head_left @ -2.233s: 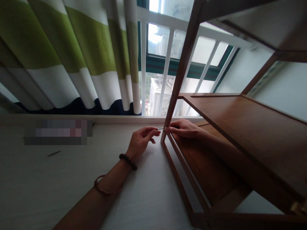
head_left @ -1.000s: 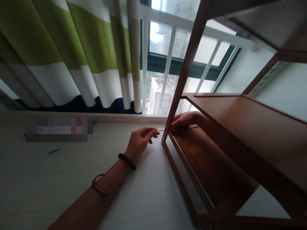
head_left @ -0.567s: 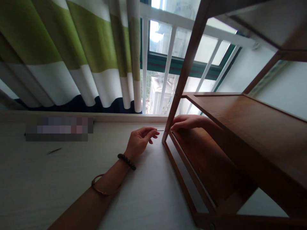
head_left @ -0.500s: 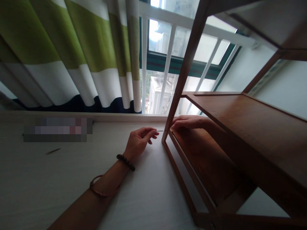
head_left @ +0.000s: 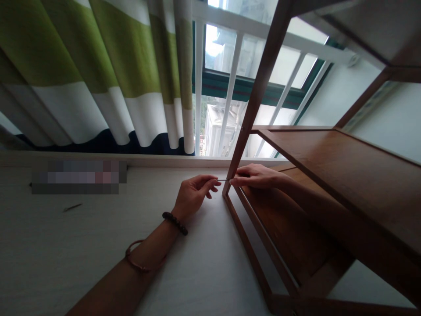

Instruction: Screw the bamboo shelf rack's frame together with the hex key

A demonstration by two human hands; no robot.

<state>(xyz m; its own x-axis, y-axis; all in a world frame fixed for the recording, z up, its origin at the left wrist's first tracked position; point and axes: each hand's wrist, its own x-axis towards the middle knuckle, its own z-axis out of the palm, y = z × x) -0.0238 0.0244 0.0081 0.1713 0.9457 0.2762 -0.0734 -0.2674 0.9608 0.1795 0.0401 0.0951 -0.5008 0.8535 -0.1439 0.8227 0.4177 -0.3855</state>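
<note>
My left hand (head_left: 194,193) is closed, thumb and fingers pinching a thin metal rod (head_left: 222,180) that looks like a hex key. The rod lies level, its far tip meeting the lower part of the brown wooden shelf post (head_left: 251,109). On the other side of that post, my right hand (head_left: 258,176) reaches in over the bottom board (head_left: 279,219) of the wooden shelf. Its fingers curl against the post, with the thumb close to the rod's tip. The fingers' far ends are hidden behind the wood.
The shelf's middle board (head_left: 329,153) overhangs my right forearm. A small thin stick-like piece (head_left: 73,207) lies on the white surface (head_left: 98,245), near a blurred-out object (head_left: 79,177). Behind are a green and white curtain (head_left: 131,66) and a white window railing (head_left: 232,74).
My left hand has moved slightly right, bringing the rod's tip to the post. My right hand has shifted lower, its thumb now near the tip. More of the bottom board's back shows.
</note>
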